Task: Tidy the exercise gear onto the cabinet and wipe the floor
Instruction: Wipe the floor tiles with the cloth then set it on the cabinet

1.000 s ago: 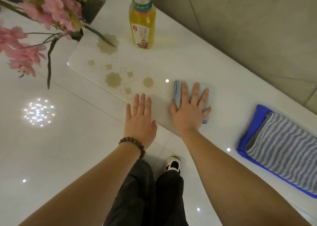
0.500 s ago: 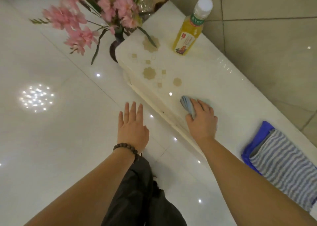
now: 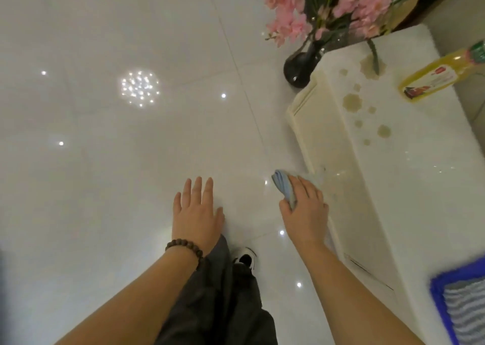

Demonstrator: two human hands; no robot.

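Observation:
My right hand (image 3: 305, 211) grips a bunched light-blue cloth (image 3: 284, 187), held off the front edge of the white cabinet (image 3: 409, 177) and above the glossy white floor (image 3: 110, 187). My left hand (image 3: 195, 215), a bead bracelet on its wrist, hovers flat with fingers apart over the floor and holds nothing. On the cabinet's right end lies a folded blue mat (image 3: 438, 300) with a grey striped towel (image 3: 467, 308) on top. A yellow drink bottle (image 3: 435, 78) stands on the cabinet's far end.
A dark vase (image 3: 301, 68) of pink flowers (image 3: 325, 6) stands on the floor beside the cabinet's far corner. My dark trouser leg (image 3: 225, 297) and a black-and-white shoe (image 3: 245, 258) are below my hands. Ceiling lights glare off the tiles at left.
My right hand lifted the blue cloth off the cabinet top and moved it out past the front edge. The view swung left toward the floor. My left hand stayed spread, drifting left.

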